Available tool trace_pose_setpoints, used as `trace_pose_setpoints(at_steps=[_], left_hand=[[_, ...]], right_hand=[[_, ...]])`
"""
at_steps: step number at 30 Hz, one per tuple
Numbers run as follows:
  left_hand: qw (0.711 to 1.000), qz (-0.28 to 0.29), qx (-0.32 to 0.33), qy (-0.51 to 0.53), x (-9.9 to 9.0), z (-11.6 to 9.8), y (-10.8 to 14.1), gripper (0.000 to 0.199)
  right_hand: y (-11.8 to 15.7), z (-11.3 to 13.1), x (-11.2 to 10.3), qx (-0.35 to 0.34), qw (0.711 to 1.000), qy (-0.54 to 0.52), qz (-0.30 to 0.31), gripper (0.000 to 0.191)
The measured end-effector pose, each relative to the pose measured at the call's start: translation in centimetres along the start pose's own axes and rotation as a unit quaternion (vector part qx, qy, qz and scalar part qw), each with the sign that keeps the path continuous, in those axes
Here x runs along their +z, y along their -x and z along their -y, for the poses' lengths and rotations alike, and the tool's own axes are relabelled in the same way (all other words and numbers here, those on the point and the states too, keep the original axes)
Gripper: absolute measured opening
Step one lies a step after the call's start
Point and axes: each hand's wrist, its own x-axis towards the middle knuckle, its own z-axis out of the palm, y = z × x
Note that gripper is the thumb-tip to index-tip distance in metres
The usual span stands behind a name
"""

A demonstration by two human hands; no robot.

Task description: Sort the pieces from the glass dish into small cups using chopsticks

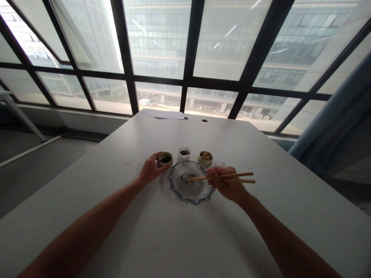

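My left hand (153, 167) is wrapped round a small round cup (165, 159) with dark green bits inside. A pair of chopsticks (237, 177) is gripped in my right hand (226, 181), over the right side of a scalloped glass plate (189, 195). Their tips reach down to the plate's middle, where a few small dark pieces (191, 176) lie; whether the tips pinch one I cannot tell. Behind the plate stand a white cup (184, 153) of dark pieces and a pale round cup (205, 158) of tan, nut-like pieces.
A clear, low container (219, 164) is partly hidden behind my right hand. Sheets of paper (162, 114) lie at the far edge of the white table (145, 239), near two round cable holes. Large windows rise behind it, and a blue curtain (327, 112) hangs at the right.
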Motion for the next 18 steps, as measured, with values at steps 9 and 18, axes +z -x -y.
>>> trace_pose_setpoints(at_steps=[9, 18], left_hand=[[1.0, 0.005, 0.0, 0.006, 0.0, 0.1, 0.0, 0.072], [1.0, 0.001, -0.009, -0.006, 0.1, 0.1, 0.0, 0.072]], right_hand=[[-0.1, 0.1, 0.1, 0.01, 0.999, -0.006, 0.034, 0.055], [-1.0, -2.9, 0.2, 0.176, 0.938, -0.212, -0.212, 0.062]])
